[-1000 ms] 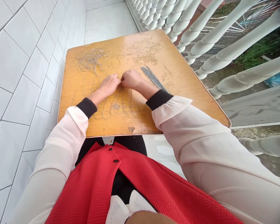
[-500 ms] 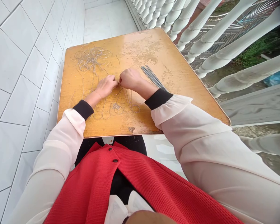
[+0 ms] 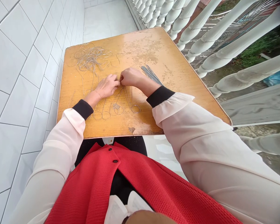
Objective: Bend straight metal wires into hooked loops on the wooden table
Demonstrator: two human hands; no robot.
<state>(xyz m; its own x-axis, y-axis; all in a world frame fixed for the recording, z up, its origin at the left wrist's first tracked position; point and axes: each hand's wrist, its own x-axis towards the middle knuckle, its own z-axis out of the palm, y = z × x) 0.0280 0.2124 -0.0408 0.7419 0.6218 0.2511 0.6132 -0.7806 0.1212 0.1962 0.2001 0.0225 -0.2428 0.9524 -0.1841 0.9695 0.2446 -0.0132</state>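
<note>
My left hand [image 3: 106,86] and my right hand [image 3: 131,77] meet at the fingertips near the middle of a scuffed yellow wooden tabletop [image 3: 154,53]. Their fingertips pinch a thin silver wire [image 3: 128,101], which runs down into loose loops near my left cuff. Further up the table lies a tangled heap of the same wire [image 3: 91,58]. A bundle of straight grey metal rods [image 3: 149,73] lies just beyond my right hand, its lower end hidden by my wrist.
A white tiled wall [image 3: 21,77] runs along the table's left side. White turned balusters [image 3: 214,34] stand beyond the right side, with greenery outside. A white tiled floor [image 3: 107,21] extends past the far edge. My red jacket [image 3: 114,186] fills the lower view.
Both hands have shifted slightly up the table, and my right wrist now covers more of the rods' lower end. The wire loops have shifted a little.
</note>
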